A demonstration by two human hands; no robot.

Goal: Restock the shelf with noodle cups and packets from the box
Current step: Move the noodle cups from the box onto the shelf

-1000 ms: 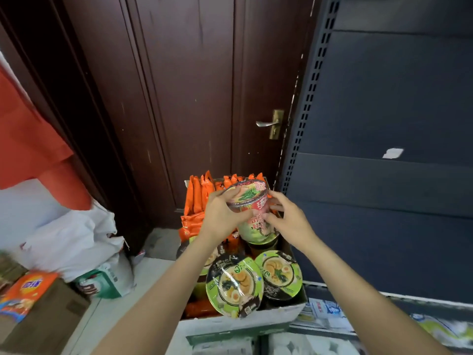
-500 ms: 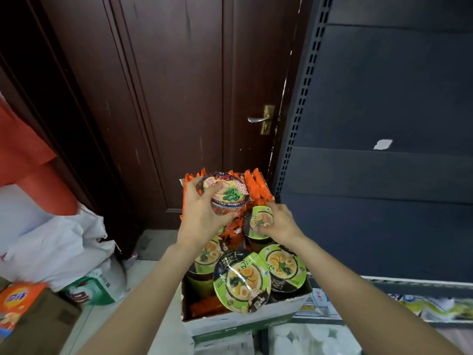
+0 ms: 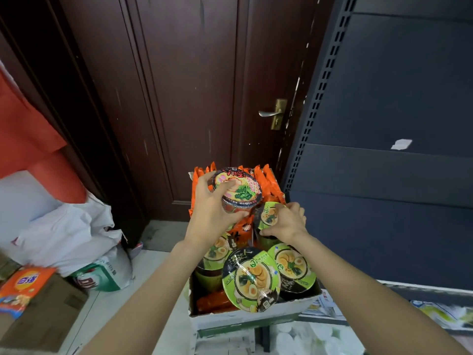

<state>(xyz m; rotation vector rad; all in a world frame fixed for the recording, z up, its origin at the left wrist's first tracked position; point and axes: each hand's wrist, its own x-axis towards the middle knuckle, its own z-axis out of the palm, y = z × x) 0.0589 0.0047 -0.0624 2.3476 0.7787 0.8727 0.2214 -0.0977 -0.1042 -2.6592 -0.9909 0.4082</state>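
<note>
A white cardboard box (image 3: pixel 245 319) stands in front of me, holding green-lidded noodle cups (image 3: pixel 252 279) in front and upright orange noodle packets (image 3: pixel 267 184) at the back. My left hand (image 3: pixel 212 213) grips a red-and-black noodle cup (image 3: pixel 238 190), held tilted above the box. My right hand (image 3: pixel 288 222) is closed around a smaller green noodle cup (image 3: pixel 268 216) that sits among the cups in the box. The dark shelf unit (image 3: pixel 384 162) rises to the right.
A brown door (image 3: pixel 179 85) with a metal handle (image 3: pixel 268 114) stands behind the box. White plastic bags (image 3: pixel 64 234) and a brown carton with an orange packet (image 3: pixel 28 285) lie on the floor at left. Printed packaging (image 3: pixel 435 311) lies low on the right.
Both hands held the red cup a second ago. My right hand let go, dropped down onto a green cup in the box; my left hand keeps the red cup, lid turned up.
</note>
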